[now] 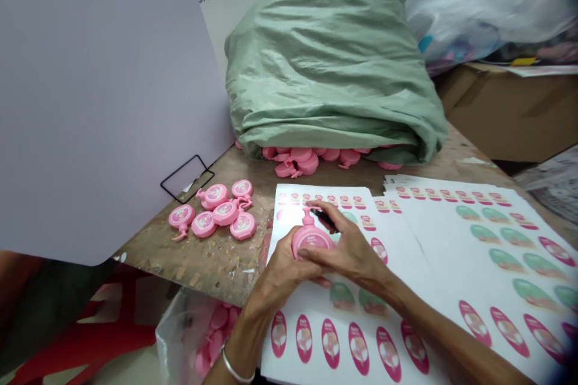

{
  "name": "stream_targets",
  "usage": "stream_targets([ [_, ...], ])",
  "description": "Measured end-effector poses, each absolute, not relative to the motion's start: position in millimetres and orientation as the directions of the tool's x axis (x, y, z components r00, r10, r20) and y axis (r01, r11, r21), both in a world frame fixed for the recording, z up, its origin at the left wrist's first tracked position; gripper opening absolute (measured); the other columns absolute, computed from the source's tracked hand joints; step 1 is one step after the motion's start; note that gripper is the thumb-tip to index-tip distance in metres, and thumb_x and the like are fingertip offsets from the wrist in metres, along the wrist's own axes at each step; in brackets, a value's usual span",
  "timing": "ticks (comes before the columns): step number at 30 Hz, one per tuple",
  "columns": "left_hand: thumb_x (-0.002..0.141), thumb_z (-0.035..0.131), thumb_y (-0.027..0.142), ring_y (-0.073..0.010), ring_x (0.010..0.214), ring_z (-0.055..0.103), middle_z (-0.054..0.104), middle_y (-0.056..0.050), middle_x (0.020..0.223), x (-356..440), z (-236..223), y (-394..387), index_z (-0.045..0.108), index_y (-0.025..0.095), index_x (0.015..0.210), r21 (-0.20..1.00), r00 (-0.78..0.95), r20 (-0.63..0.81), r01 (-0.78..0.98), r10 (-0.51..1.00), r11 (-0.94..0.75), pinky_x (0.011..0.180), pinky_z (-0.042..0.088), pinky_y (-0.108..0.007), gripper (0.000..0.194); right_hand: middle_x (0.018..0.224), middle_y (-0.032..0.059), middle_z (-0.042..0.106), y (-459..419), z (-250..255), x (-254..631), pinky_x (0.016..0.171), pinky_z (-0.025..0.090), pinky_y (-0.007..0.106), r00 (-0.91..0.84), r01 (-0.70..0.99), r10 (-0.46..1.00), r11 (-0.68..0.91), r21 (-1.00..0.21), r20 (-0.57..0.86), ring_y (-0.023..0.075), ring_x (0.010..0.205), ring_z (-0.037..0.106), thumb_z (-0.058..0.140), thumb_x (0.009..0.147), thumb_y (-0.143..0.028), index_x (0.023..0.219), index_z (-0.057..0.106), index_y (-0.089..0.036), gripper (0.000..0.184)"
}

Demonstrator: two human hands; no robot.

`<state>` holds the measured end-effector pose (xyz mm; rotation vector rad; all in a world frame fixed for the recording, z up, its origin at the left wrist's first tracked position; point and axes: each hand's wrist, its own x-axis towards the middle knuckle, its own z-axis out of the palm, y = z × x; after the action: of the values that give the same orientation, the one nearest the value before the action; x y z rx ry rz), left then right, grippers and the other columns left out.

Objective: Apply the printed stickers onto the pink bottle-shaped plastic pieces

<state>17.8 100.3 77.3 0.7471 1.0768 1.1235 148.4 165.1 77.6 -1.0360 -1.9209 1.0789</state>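
My left hand point(284, 267) grips a pink plastic pump-bottle-shaped piece point(311, 237) from below, over a white sticker sheet point(289, 222) printed with rows of pink oval and green labels. My right hand point(347, 246) lies over the piece from the right, its fingers holding a small black tool point(324, 218), partly hidden. Further right lies a stack of similar sheets point(456, 252). Several matching pink pieces point(214, 213) lie on the wooden tabletop point(212, 258) left of my hands, with labels on their faces.
More pink pieces point(307, 159) spill from under a pale green sack point(329, 54). A clear bag of pink pieces point(217, 328) sits below the table edge, near a red plastic stool point(90, 325). A lilac board point(99, 102) leans at left; a cardboard box point(510, 111) stands at right.
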Motion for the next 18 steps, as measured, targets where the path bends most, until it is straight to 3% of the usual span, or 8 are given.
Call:
stream_targets([
  [4, 0.071, 0.075, 0.04, -0.0188, 0.071, 0.065, 0.067, -0.007, 0.086, 6.1, 76.6, 93.8, 0.06, 0.014, 0.106, 0.912, 0.039, -0.285, -0.297, 0.958, 0.284, 0.056, 0.056, -0.029, 0.046, 0.092, 0.0037, 0.069, 174.7, 61.6, 138.3, 0.074, 0.054, 0.03, -0.458, 0.226, 0.875, 0.286, -0.931, 0.157, 0.018, 0.082, 0.066, 0.065, 0.079, -0.047, 0.096, 0.061, -0.02, 0.032],
  [6, 0.079, 0.062, 0.055, -0.0192, 0.066, 0.064, 0.067, -0.009, 0.085, -13.6, 73.7, 92.6, 0.06, 0.013, 0.103, 0.932, -0.113, -0.297, -0.249, 0.948, 0.262, 0.056, 0.055, -0.031, 0.048, 0.093, 0.004, 0.07, 196.5, 54.3, 143.0, 0.074, 0.053, 0.029, -0.424, 0.32, 0.888, 0.329, -0.888, 0.176, 0.0174, 0.082, 0.066, 0.058, 0.084, -0.05, 0.098, 0.061, -0.02, 0.033],
  [8, 0.08, 0.055, 0.062, -0.021, 0.065, 0.063, 0.067, -0.008, 0.08, -43.4, 71.9, 94.5, 0.063, 0.014, 0.098, 0.969, -0.376, -0.245, -0.056, 0.894, 0.242, 0.061, 0.053, -0.033, 0.052, 0.094, 0.0043, 0.071, 228.4, 49.9, 148.5, 0.075, 0.052, 0.029, -0.376, 0.515, 0.911, 0.359, -0.778, 0.172, 0.018, 0.083, 0.067, 0.056, 0.085, -0.05, 0.102, 0.061, -0.02, 0.034],
  [10, 0.076, 0.058, 0.063, -0.0257, 0.077, 0.063, 0.067, -0.008, 0.078, -78.5, 71.8, 98.3, 0.066, 0.015, 0.092, 0.923, -0.59, -0.054, 0.279, 0.806, 0.266, 0.073, 0.052, -0.037, 0.051, 0.1, 0.0061, 0.072, 264.7, 48.5, 148.1, 0.079, 0.051, 0.032, -0.312, 0.673, 0.936, 0.341, -0.657, 0.165, 0.0208, 0.089, 0.068, 0.056, 0.085, -0.046, 0.107, 0.062, -0.02, 0.034],
  [13, 0.078, 0.054, 0.062, -0.0337, 0.097, 0.059, 0.066, -0.014, 0.095, -121.5, 73.0, 103.5, 0.066, 0.013, 0.099, 0.686, -0.624, 0.273, 0.66, 0.732, 0.307, 0.091, 0.045, -0.049, 0.054, 0.107, 0.0162, 0.071, 312.1, 48.5, 131.8, 0.084, 0.048, 0.042, -0.228, 0.765, 0.959, 0.284, -0.577, 0.17, 0.0322, 0.1, 0.066, 0.059, 0.082, -0.047, 0.116, 0.06, -0.015, 0.048],
  [16, 0.081, 0.053, 0.057, -0.0356, 0.114, 0.052, 0.058, -0.02, 0.119, -132.8, 71.9, 104.2, 0.061, 0.01, 0.112, 0.517, -0.556, 0.564, 0.814, 0.611, 0.263, 0.101, 0.039, -0.053, 0.057, 0.104, 0.0237, 0.07, 340.1, 46.7, 108.5, 0.085, 0.047, 0.045, -0.21, 0.809, 0.966, 0.258, -0.529, 0.151, 0.0392, 0.103, 0.064, 0.067, 0.074, -0.052, 0.115, 0.062, -0.01, 0.059],
  [18, 0.084, 0.054, 0.051, -0.0319, 0.112, 0.055, 0.057, -0.018, 0.122, -122.3, 68.3, 102.9, 0.061, 0.013, 0.112, 0.556, -0.53, 0.6, 0.815, 0.599, 0.163, 0.098, 0.043, -0.048, 0.048, 0.103, 0.0244, 0.071, 348.6, 45.2, 99.4, 0.087, 0.046, 0.044, -0.23, 0.812, 0.963, 0.269, -0.518, 0.139, 0.0395, 0.105, 0.064, 0.069, 0.072, -0.052, 0.11, 0.066, -0.01, 0.057],
])
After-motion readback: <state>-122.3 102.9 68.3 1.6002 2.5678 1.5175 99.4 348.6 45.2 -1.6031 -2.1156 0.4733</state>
